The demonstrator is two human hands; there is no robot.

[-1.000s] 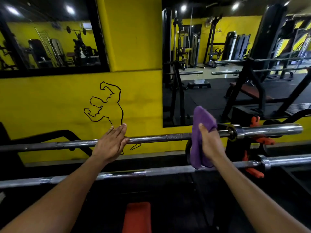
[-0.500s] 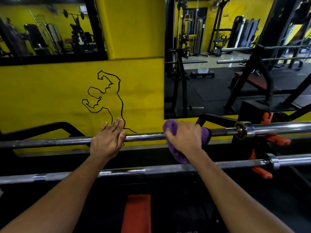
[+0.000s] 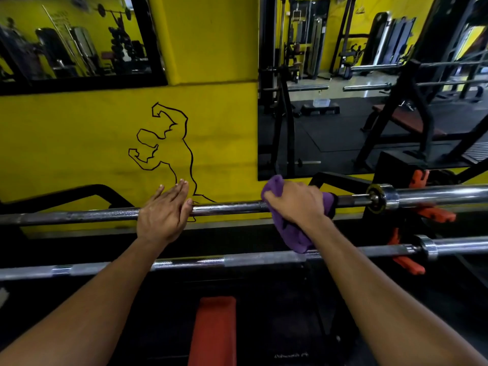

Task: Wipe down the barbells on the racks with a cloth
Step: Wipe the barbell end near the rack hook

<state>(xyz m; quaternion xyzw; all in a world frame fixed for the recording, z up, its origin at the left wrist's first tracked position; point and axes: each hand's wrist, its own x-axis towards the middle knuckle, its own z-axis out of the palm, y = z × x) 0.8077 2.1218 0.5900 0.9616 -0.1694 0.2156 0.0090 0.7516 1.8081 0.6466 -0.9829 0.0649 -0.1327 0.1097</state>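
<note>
The soft purple cloth (image 3: 293, 233) is bunched under the right hand (image 3: 295, 204), whose fingers curl over it onto the upper chromed steel barbell (image 3: 227, 208) on its rack — limp fabric that likely conforms to the shaft. The left hand (image 3: 162, 212) rests flat, fingers straight, on the same bar. The bar looks heavy, rigid and slick — better steadied than lifted. A second chrome barbell (image 3: 237, 260) lies nearer.

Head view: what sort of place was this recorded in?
A gym, almost certainly. Two barbells, the upper barbell and lower barbell, lie on racks, a red bench pad sits below, and the wall mirror reflects weight machines.
</note>
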